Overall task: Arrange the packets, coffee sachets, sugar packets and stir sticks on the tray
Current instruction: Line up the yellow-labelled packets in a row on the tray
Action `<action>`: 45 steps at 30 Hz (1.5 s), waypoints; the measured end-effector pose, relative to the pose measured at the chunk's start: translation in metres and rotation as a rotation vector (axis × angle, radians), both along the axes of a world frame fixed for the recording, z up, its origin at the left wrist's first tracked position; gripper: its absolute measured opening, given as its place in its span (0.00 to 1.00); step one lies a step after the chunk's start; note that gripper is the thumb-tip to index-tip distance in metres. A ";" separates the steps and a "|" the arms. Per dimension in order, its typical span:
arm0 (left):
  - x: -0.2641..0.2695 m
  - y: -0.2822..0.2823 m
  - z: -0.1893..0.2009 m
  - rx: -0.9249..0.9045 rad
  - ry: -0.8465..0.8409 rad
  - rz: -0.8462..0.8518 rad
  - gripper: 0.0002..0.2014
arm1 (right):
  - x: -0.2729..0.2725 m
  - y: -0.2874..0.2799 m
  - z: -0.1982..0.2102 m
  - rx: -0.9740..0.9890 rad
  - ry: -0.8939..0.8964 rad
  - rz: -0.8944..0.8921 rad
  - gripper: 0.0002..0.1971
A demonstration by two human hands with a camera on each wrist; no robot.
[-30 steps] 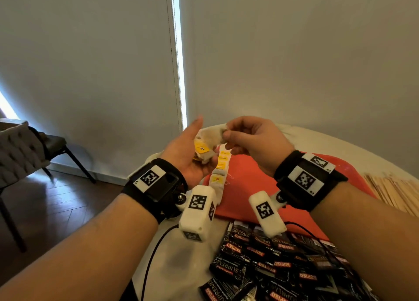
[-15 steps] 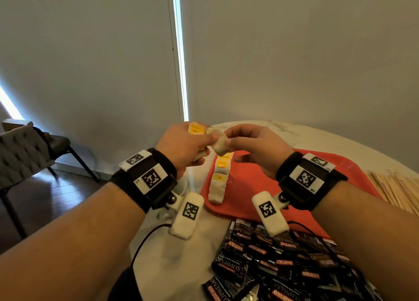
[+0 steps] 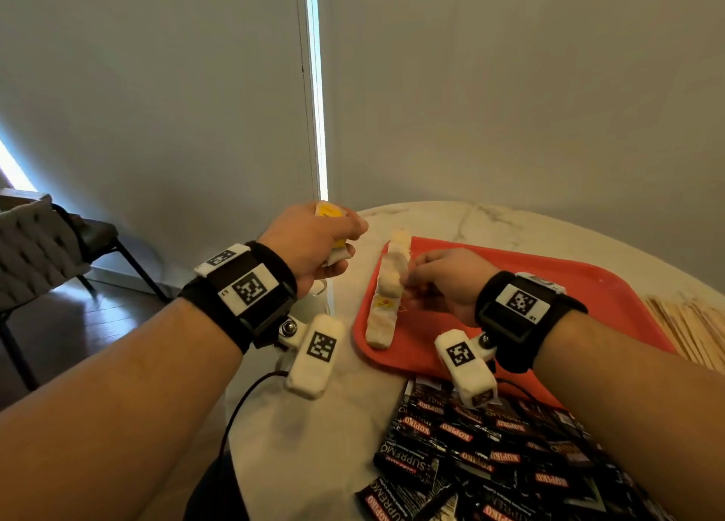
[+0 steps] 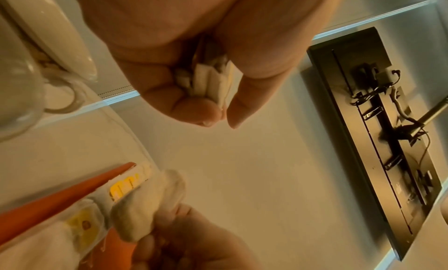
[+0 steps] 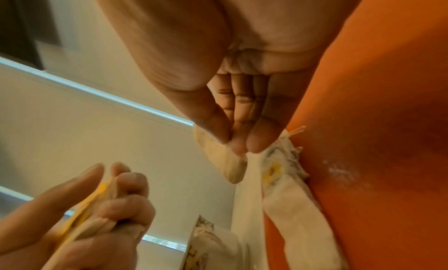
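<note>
On the left side of the red tray [image 3: 588, 285], a row of white packets with yellow labels [image 3: 386, 297] lies in a line along the edge. The right hand [image 3: 443, 281] pinches one more such packet [image 5: 225, 159] between thumb and fingertips, held over the row. The left hand [image 3: 314, 238], raised above the marble table [image 3: 470, 218] just left of the tray, grips a small bundle of the same packets [image 4: 213, 80], its fingers curled round them. Black Kopiko coffee sachets [image 3: 470, 454] lie heaped on the table in front of the tray, and wooden stir sticks [image 3: 690, 328] lie spread to the tray's right. A chair [image 3: 43, 242] stands at far left.
</note>
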State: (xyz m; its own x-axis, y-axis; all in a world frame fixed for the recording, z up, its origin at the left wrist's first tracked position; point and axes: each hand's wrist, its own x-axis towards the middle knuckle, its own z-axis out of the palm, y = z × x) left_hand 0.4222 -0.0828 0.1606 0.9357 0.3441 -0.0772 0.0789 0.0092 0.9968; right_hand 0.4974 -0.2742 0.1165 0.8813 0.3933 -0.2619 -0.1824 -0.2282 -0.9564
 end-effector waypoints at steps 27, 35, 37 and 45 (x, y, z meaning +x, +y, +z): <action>-0.024 -0.023 -0.011 -0.342 0.219 -0.121 0.26 | 0.010 0.005 -0.002 0.016 -0.050 -0.072 0.09; -0.030 -0.042 -0.007 -0.208 0.153 -0.189 0.36 | -0.045 -0.008 0.044 -0.096 -0.695 0.267 0.07; -0.029 -0.045 -0.003 -0.216 0.130 -0.188 0.34 | -0.049 -0.009 0.046 -0.172 -0.735 0.281 0.08; -0.021 -0.046 -0.003 -0.350 0.148 -0.147 0.27 | -0.041 -0.017 0.052 -0.110 -0.796 0.260 0.06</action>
State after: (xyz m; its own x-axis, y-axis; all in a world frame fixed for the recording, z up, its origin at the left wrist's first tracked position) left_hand 0.4013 -0.1290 0.1577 0.9431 0.1361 -0.3033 0.2471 0.3236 0.9134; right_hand 0.4562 -0.2914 0.1690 0.7038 0.6178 0.3505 0.6081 -0.2689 -0.7470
